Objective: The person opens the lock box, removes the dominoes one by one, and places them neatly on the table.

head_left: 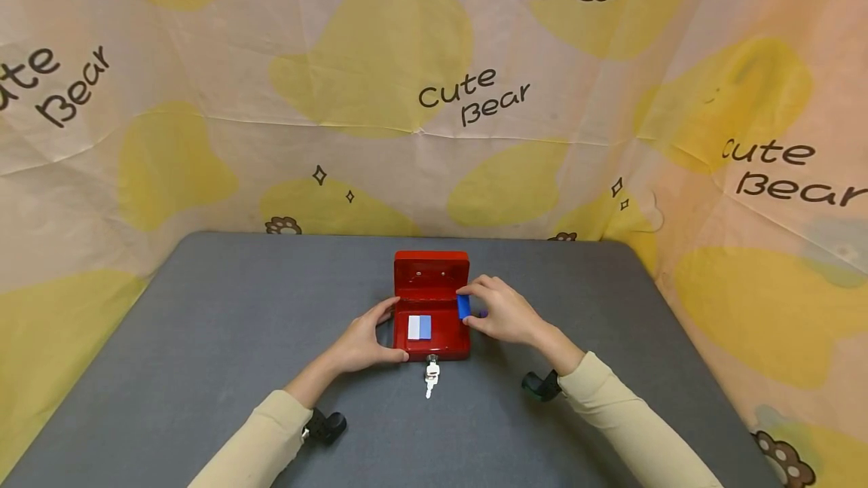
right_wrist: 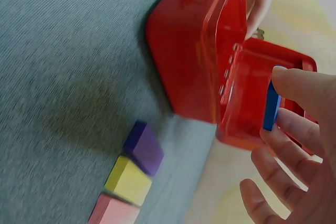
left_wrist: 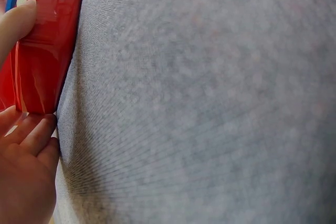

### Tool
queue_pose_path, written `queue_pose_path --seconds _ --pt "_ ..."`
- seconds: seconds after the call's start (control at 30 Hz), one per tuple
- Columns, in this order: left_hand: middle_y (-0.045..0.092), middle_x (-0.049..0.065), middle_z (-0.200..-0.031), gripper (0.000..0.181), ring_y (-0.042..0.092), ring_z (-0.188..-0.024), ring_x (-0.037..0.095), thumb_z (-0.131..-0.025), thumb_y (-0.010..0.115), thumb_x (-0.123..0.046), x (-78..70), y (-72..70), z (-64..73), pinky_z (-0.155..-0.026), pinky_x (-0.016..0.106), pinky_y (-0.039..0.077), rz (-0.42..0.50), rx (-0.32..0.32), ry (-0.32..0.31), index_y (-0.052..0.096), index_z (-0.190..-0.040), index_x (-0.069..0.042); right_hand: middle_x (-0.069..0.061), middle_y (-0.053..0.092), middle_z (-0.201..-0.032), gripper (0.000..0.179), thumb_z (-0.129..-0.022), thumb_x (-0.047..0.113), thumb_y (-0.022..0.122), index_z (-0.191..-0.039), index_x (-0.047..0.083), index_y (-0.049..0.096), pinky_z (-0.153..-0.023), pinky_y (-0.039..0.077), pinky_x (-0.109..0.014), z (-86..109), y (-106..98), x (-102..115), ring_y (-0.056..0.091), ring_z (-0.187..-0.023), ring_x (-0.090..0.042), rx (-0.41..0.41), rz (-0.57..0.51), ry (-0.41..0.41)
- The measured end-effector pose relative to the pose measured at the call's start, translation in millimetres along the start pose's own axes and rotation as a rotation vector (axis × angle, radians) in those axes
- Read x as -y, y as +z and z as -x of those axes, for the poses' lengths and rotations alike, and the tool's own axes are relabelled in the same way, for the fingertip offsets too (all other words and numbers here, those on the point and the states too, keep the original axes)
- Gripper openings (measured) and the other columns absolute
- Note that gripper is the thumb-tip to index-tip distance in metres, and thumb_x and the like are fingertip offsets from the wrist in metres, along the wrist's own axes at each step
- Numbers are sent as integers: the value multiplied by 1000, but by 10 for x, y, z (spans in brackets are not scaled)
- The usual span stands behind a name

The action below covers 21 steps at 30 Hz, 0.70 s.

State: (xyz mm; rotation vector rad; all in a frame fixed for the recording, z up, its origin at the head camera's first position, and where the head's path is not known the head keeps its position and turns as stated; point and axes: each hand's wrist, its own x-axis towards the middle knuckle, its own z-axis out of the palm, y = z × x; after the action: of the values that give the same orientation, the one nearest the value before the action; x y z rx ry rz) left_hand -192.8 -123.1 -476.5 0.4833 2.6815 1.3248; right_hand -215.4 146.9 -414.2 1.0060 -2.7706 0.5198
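Observation:
A red metal cash box (head_left: 450, 333) sits on the table with its lid (head_left: 431, 277) raised at the back. Side by side inside it lie a white block (head_left: 414, 327) and a light blue block (head_left: 425, 327). My left hand (head_left: 366, 339) holds the box's left side, thumb at the front corner and fingers along the side wall. Between thumb and fingers my right hand (head_left: 505, 311) pinches a flat blue block (right_wrist: 272, 106) near the box's right rim. A key (head_left: 432, 375) hangs from the lock at the front.
To the right of the box, a purple block (right_wrist: 144, 148), a yellow block (right_wrist: 128, 180) and a pink block (right_wrist: 114, 211) stand in a row, mostly hidden by my right hand in the head view. The grey table (head_left: 237, 337) meets a printed cloth (head_left: 366, 96) behind.

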Motion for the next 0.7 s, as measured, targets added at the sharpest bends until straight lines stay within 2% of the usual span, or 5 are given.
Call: queue_pose_path --seconds 0.3,0.7 --pt "43 4 -130 89 45 -116 18 -58 79 -33 -2 -3 6 -93 44 36 -5 -2 -15 33 -133 -19 2 53 -106 43 -72 27 70 -112 17 58 -75 47 -26 89 -42 -129 47 -96 -13 30 -34 67" --pt "41 2 -131 89 43 -116 17 -59 78 -33 -19 1 15 -91 42 39 -11 7 -20 32 -134 -19 -1 54 -104 39 -74 22 68 -111 14 58 -76 45 -30 223 -54 -335 47 -94 -15 19 -77 68"
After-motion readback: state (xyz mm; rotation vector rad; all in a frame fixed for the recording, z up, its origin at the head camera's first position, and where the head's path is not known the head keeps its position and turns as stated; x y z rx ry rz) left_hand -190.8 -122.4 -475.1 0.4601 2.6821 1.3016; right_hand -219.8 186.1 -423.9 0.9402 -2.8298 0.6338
